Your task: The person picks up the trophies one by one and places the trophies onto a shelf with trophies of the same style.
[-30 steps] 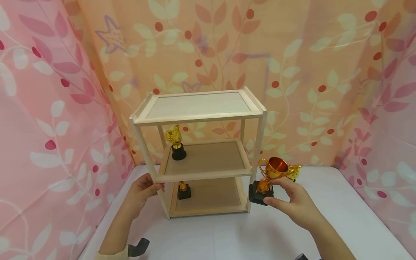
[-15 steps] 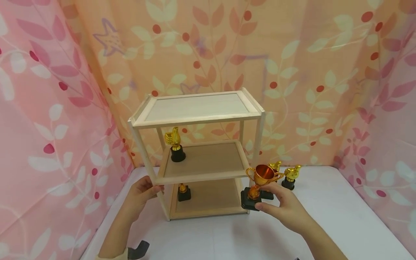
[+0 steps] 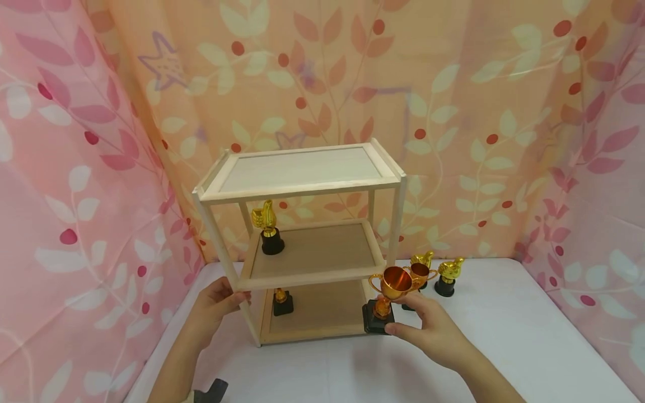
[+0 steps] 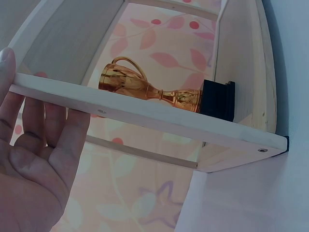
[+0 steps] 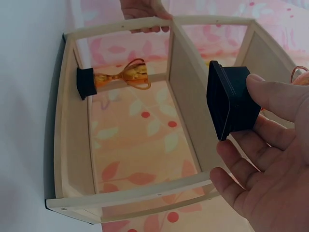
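My left hand (image 3: pixel 211 313) grips the left front post of a pale wooden three-tier shelf (image 3: pixel 302 169); the left wrist view shows thumb on one side, fingers on the other. By the shelf's lower right front corner, my right hand (image 3: pixel 433 330) pinches a gold-coloured trophy cup (image 3: pixel 395 283) near its black square base (image 5: pixel 236 96). The cup leans slightly to the right. Another trophy cup (image 4: pixel 123 81) stands at the left of the bottom tier, its top hidden in the head view by the middle tier. Above it stands a gold thumbs-up trophy (image 3: pixel 272 242) on a round black base.
On the white tabletop (image 3: pixel 504 336), right of the shelf, stand a thumbs-up trophy (image 3: pixel 446 280), another thumbs-up trophy (image 3: pixel 422 259) and a further cup (image 3: pixel 420 271), the latter partly hidden by my right hand. Leaf-patterned curtains (image 3: pixel 453 84) enclose the back and sides.
My right hand has carried the trophy cup leftward and slightly nearer, to the shelf's right front corner. Trophies behind it have come into view. My left hand keeps its grip on the post.
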The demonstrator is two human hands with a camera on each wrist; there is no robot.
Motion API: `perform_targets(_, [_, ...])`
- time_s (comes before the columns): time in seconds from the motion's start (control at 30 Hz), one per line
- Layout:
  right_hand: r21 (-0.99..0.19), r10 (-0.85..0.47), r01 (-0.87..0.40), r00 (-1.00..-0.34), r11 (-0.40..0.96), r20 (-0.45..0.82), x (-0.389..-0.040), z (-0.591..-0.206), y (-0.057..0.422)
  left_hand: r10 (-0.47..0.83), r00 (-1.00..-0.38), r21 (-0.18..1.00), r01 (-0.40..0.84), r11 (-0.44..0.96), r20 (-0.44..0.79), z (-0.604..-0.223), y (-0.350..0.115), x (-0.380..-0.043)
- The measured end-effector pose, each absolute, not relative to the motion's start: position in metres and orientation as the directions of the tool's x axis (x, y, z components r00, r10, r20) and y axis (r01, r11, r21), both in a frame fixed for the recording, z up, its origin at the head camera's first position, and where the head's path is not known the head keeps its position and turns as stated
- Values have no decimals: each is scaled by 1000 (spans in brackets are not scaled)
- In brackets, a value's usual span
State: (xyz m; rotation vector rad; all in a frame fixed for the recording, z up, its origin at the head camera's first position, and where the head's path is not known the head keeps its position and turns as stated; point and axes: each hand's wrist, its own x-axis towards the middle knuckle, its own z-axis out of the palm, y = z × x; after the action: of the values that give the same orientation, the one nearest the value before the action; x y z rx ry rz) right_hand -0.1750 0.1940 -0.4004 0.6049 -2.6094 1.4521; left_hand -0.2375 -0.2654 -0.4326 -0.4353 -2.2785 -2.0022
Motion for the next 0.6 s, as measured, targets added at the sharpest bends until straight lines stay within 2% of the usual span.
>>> perform_targets(0.6, [-816, -336, -343, -921, 466, 195, -173, -404, 185, 148, -958, 958, 262, 111, 245, -433, -265, -237])
